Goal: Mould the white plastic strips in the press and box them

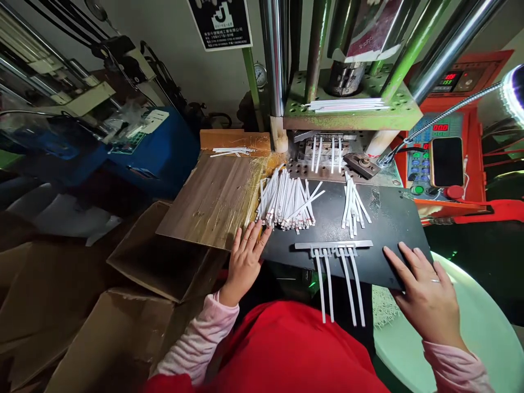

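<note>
The fingers of the left hand (245,259) are spread and lie flat, fully open, holding nothing; the fingertips rest at the near edge of the black plate (393,224), just below the large pile of white strips (284,201). The fingers of the right hand (426,289) are likewise open and holding nothing, draped over the plate's right near edge. Centred between the hands, a metal carrier bar (333,245) lies on the plate, well clear of both hands, with four white strips (347,289) attached and hanging past the plate's edge. Beyond it, a smaller pile of loose strips (352,204) lies to the right of the large pile. Work in view stands as follows: the two piles hold many loose strips, the large pile far outnumbering the smaller; four strips are attached to the bar; four more stand in the press die (323,154); a flat bundle of strips (346,105) lies on the green press platen (360,117); and a few strips (231,152) lie on a wooden block (235,140). A wood-grain board (213,199) adjoins the plate on the left, above an open cardboard box (164,256). The total quantity of strips cannot be counted from this view.
</note>
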Demonstrator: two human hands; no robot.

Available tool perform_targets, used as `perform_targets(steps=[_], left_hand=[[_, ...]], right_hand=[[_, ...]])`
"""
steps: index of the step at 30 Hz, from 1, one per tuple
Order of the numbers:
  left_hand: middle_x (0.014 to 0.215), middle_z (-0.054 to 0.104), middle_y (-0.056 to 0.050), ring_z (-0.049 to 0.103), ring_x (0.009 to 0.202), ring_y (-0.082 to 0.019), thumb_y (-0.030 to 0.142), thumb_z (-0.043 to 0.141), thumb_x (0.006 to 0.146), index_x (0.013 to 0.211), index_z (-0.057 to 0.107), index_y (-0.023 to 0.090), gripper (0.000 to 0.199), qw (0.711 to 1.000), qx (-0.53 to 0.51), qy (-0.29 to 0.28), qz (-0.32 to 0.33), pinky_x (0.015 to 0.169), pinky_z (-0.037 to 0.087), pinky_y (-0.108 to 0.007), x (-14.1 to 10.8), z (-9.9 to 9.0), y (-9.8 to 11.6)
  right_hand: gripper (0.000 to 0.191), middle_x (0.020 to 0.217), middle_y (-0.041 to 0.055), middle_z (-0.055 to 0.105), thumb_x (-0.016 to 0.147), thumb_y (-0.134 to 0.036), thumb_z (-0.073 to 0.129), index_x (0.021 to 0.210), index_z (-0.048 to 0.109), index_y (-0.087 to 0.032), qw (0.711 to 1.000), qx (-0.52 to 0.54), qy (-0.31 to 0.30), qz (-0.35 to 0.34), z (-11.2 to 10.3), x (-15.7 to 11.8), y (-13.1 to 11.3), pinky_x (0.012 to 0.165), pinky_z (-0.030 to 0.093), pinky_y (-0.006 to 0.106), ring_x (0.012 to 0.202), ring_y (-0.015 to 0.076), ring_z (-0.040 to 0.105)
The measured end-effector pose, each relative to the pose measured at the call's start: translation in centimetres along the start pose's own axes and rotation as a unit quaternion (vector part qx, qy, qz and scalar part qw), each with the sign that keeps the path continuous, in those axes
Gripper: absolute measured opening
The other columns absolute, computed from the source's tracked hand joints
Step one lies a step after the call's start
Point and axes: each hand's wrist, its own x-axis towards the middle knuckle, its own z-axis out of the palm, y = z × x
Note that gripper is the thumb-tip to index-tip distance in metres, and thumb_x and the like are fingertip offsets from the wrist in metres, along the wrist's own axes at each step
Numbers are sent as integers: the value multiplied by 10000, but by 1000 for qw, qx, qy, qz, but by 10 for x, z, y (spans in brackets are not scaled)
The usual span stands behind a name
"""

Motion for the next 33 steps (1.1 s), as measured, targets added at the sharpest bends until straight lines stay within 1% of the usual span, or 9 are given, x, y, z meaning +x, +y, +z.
perform_targets(steps=[9, 15, 19, 21, 24, 26, 28, 30, 33], left_hand=[[1650, 257, -66, 274, 1517, -258, -47, 457, 771, 1619, 64, 284, 992, 1000, 5, 4, 4, 1274, 135, -525, 0, 1, 0], [1652, 259, -80, 267, 1521, -267, -23, 501, 787, 1616, 117, 279, 962, 1000, -6, -11, -4, 1271, 120, -529, 0, -1, -1], [1658, 230, -123, 206, 1535, -330, 124, 616, 860, 1596, 204, 257, 854, 998, -46, -47, -5, 1234, 70, -629, 1, -16, 3], [1631, 307, -131, 256, 1516, -340, 242, 659, 891, 1572, 263, 254, 788, 993, -98, -66, 15, 1222, 83, -643, 5, -24, 11], [1442, 571, -98, 506, 1349, -265, 265, 636, 933, 1472, 435, 253, 575, 978, -189, -65, 55, 1210, 223, -533, 18, -26, 30], [1246, 681, -75, 614, 1168, -232, 239, 629, 940, 1339, 572, 235, 403, 972, -224, -45, 56, 1113, 356, -460, 30, -20, 44], [1106, 707, -66, 637, 1051, -225, 209, 631, 936, 1191, 661, 215, 257, 971, -235, -34, 39, 999, 419, -419, 43, -13, 53], [1037, 710, -58, 636, 1002, -218, 179, 624, 935, 1078, 699, 203, 162, 968, -247, -43, 28, 945, 426, -395, 54, -10, 54], [990, 712, -43, 633, 984, -204, 180, 620, 943, 1007, 719, 196, 120, 955, -276, -99, 45, 947, 410, -376, 64, -17, 43]], right_hand=[[877, 1636, 64, 290, 844, -83, 521, 1610, 182, -344, 1000, -2, 0, -3, 5, -1, 3, 1175, 290, 598, 1446, 377, 366], [811, 1625, 80, 319, 880, -125, 506, 1605, 209, -334, 1000, 0, 4, -5, 8, -3, 6, 1166, 292, 601, 1440, 378, 376], [682, 1619, 100, 326, 940, -360, 513, 1583, 292, -296, 998, 58, -19, -22, 0, -3, 12, 1145, 304, 631, 1456, 412, 329], [665, 1602, 96, 360, 945, -466, 523, 1561, 335, -298, 993, 109, -25, -36, -7, 2, 12, 1150, 305, 621, 1461, 405, 322], [556, 1545, 75, 451, 981, -380, 513, 1520, 383, -331, 979, 186, -26, -74, -11, 18, 5, 1174, 309, 557, 1436, 329, 393], [487, 1491, 78, 508, 1000, -285, 483, 1481, 430, -331, 968, 228, -18, -102, -8, 33, -4, 1146, 368, 495, 1381, 278, 467], [427, 1400, 96, 570, 1002, -260, 481, 1425, 503, -308, 961, 251, -4, -113, -2, 46, -12, 1057, 453, 439, 1277, 253, 549], [368, 1254, 106, 625, 991, -295, 517, 1352, 586, -286, 961, 250, 13, -113, 2, 56, -19, 948, 500, 412, 1122, 244, 604], [296, 1030, 88, 647, 969, -334, 563, 1236, 677, -274, 965, 237, 22, -110, 3, 63, -28, 830, 508, 390, 928, 228, 595]])
